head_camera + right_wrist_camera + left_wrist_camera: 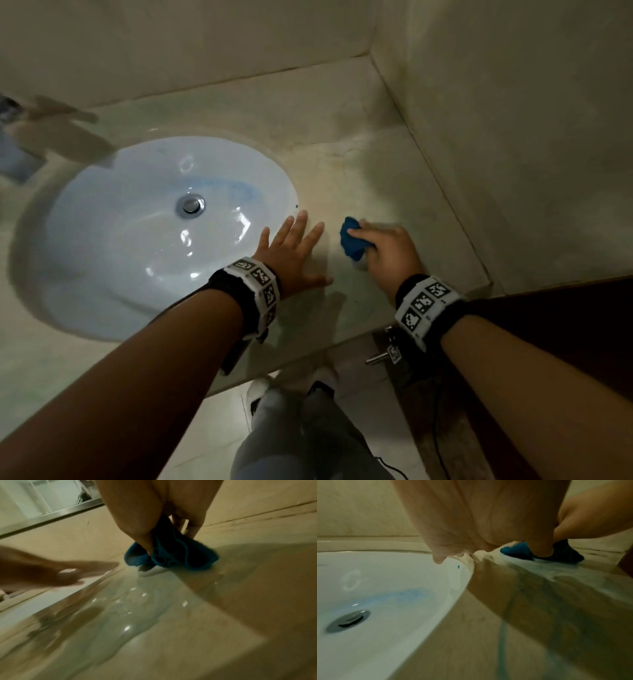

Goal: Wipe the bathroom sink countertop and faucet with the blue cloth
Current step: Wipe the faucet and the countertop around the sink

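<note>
Two hands work here: the right hand [388,248], its grip bunched tight round the blue cloth [351,240], presses it on the wet bench [394,164] beside the sink [102,240]. The left hand [291,255] lies spread flat at the rim. Countertop wiping seems underway; the puddle [126,615] nearer the edge likely comes next, with the blurred faucet [61,137] far left untouched.

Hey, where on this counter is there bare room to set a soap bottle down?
Bare countertop runs between the sink basin and the back wall, into the far right corner. It's crowded at the front right: the left hand lies flat by the basin rim, the right hand grips the blue cloth, and that patch is wet.
</note>
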`<action>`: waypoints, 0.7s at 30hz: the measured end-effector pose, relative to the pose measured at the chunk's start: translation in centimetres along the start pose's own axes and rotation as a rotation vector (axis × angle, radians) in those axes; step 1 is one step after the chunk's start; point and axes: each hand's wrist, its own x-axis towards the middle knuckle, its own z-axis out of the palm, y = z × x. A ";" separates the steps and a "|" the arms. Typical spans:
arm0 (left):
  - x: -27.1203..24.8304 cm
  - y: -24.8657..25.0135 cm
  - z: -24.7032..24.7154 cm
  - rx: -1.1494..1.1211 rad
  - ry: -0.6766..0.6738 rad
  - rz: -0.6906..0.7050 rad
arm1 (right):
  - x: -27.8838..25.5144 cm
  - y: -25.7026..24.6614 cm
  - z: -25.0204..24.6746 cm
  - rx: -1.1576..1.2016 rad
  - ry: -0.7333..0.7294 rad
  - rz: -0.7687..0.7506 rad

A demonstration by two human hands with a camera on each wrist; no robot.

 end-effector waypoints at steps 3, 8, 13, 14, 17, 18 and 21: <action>-1.9 -0.8 0.9 -0.061 -0.004 -0.036 | 1.0 1.2 -1.9 0.253 0.149 0.183; -5.2 -1.9 2.8 -0.037 -0.075 -0.108 | 1.7 3.5 -4.4 -0.182 0.100 0.399; -7.6 -2.4 5.0 -0.068 -0.088 -0.147 | 1.4 2.2 -3.4 -0.382 -0.075 0.416; -7.9 -2.3 5.6 -0.072 -0.082 -0.148 | 1.2 1.8 -2.9 -0.376 -0.102 0.426; -8.8 -2.4 7.2 -0.081 -0.030 -0.164 | 0.3 0.8 -1.5 -0.394 -0.101 0.368; -8.9 -2.4 7.5 -0.077 -0.011 -0.167 | -0.1 0.3 -1.1 -0.417 -0.106 0.340; -9.1 -2.5 8.2 -0.032 0.037 -0.181 | -1.2 -0.9 0.3 -0.465 -0.113 0.290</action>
